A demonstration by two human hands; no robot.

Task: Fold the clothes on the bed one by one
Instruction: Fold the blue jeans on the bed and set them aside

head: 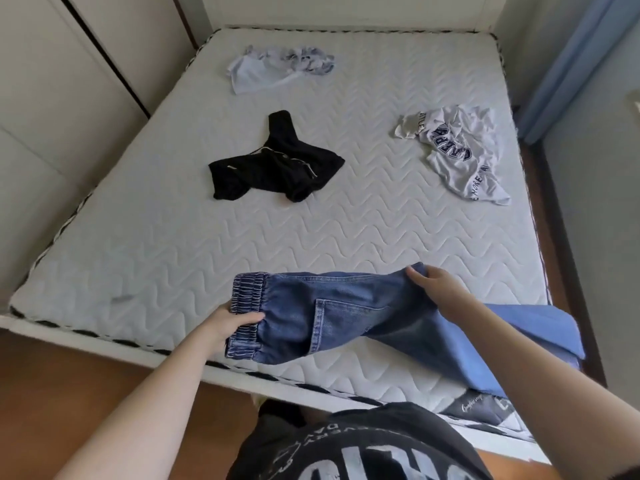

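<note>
Fingers (254,318) of my left hand (230,322) pinch the jeans (332,317) at the waistband, right hand (438,287) closed on the far fold, long axis running left-right along the bed (346,230) near edge, legs trailing right, three garments beyond.

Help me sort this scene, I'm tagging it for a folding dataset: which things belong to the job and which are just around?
Part of the job:
left hand and right hand, both gripping the jeans
black shorts
white printed T-shirt
pale blue garment
mattress

Just around:
wardrobe doors
blue curtain
wooden floor
</note>
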